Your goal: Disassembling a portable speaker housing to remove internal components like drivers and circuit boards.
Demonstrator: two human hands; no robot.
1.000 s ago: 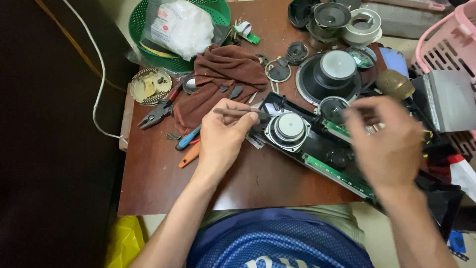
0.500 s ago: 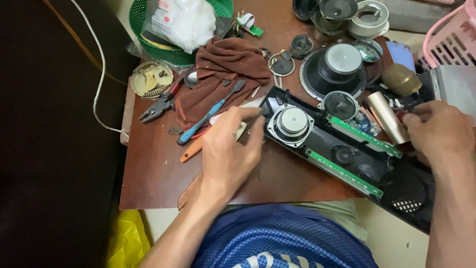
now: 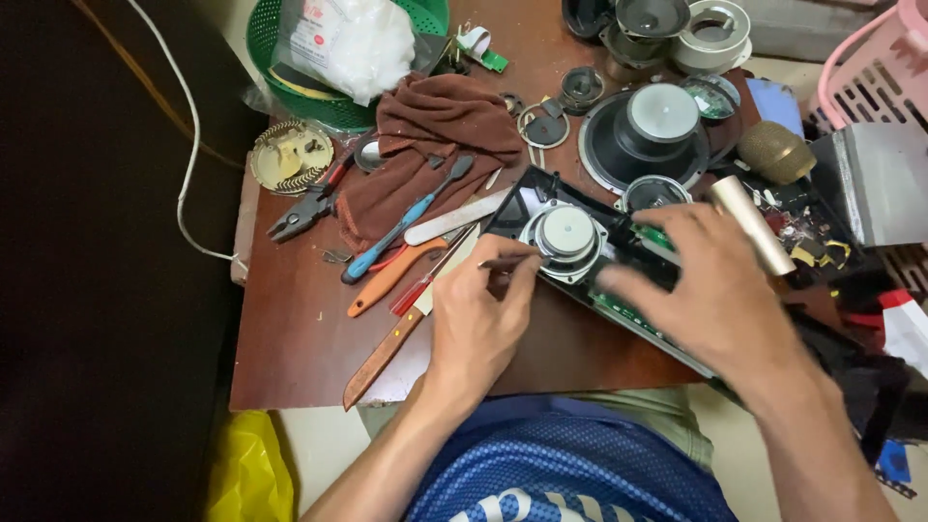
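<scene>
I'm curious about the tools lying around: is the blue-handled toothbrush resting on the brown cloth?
Yes, the blue-handled toothbrush lies slantwise with its head end on the brown cloth, its handle reaching down onto the wooden table.

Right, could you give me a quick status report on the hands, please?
Left hand pinching thin tool at speaker. Right hand flat on black panel. Knife beside left hand.
</scene>
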